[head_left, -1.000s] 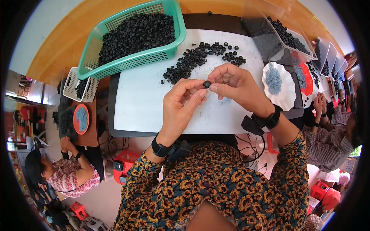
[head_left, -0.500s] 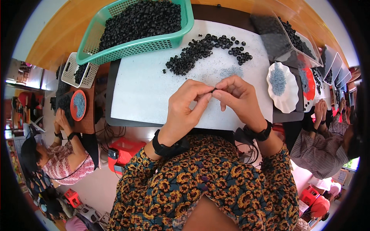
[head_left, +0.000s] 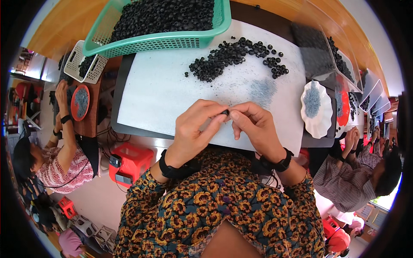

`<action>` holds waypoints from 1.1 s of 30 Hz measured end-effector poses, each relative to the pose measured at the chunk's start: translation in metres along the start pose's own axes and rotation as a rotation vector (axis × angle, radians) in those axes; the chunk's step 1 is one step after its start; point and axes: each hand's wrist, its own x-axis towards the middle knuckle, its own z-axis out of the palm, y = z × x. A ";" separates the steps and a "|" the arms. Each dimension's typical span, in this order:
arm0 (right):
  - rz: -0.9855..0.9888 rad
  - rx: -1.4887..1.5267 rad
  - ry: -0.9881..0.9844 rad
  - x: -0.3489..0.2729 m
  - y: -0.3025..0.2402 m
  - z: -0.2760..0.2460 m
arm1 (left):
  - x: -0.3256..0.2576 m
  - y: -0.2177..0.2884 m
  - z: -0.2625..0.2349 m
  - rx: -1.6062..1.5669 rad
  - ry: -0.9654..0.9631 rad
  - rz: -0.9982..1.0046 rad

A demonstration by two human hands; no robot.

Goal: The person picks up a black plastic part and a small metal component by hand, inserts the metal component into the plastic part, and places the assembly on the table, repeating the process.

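Between the thumb and forefinger of my left hand (head_left: pixel 193 131) is a small black bead-like ring (head_left: pixel 225 112). My right hand (head_left: pixel 258 131) is closed in a pinch right beside that piece; whatever its fingertips hold, if anything, is too small to make out. Both hands are over the near part of a white sheet (head_left: pixel 155 94). Beyond them lies a loose pile of similar black pieces (head_left: pixel 219 60). Tiny blue-grey bits (head_left: pixel 262 91) are scattered on the sheet, and more fill part of a white scalloped dish (head_left: pixel 326 112) to the right.
A green basket (head_left: pixel 167 47) full of black pieces stands at the far left. Clear plastic bins (head_left: pixel 350 77) line the far right. Left are a white basket (head_left: pixel 103 74), an orange-red plate (head_left: pixel 87 108) and a co-worker (head_left: pixel 64 159); another co-worker (head_left: pixel 344 185) sits right.
The view has shifted, so my hands appear lower and to the left. The black piece shows more plainly at my left fingertips. The left co-worker's one hand has reached farther forward.
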 end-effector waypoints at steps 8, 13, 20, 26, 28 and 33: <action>-0.396 -0.907 0.166 0.044 -0.031 -0.033 | -0.003 -0.018 -0.019 -0.512 0.154 -0.404; -0.607 -1.263 0.095 0.065 -0.021 -0.042 | 0.003 -0.020 -0.023 -0.532 0.141 -0.444; -0.649 -1.485 0.031 0.071 -0.007 -0.029 | 0.006 -0.019 -0.020 -0.531 0.058 -0.507; -0.693 -1.242 0.031 0.069 -0.018 -0.030 | 0.020 -0.017 -0.013 -0.621 0.004 -0.557; -0.448 -0.864 -0.032 0.059 -0.034 -0.025 | 0.022 -0.018 -0.011 -0.620 -0.003 -0.558; -0.267 -0.577 -0.068 0.042 -0.042 -0.017 | 0.027 -0.017 -0.006 -0.595 -0.025 -0.525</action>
